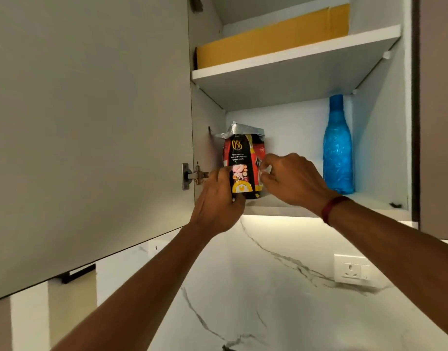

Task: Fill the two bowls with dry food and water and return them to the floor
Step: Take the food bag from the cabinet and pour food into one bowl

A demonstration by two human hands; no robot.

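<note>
A red, black and yellow bag of dry food with a folded silver top stands on the lower shelf of an open wall cabinet. My left hand grips the bag's lower left side, thumb on its front. From the right, my right hand holds the bag with curled fingers. A blue plastic water bottle stands upright on the same shelf, to the right of the bag. No bowls are in view.
The grey cabinet door is swung open on the left, its hinge just beside my left hand. A flat yellow-brown box lies on the upper shelf. Below are a marble backsplash and a white wall socket.
</note>
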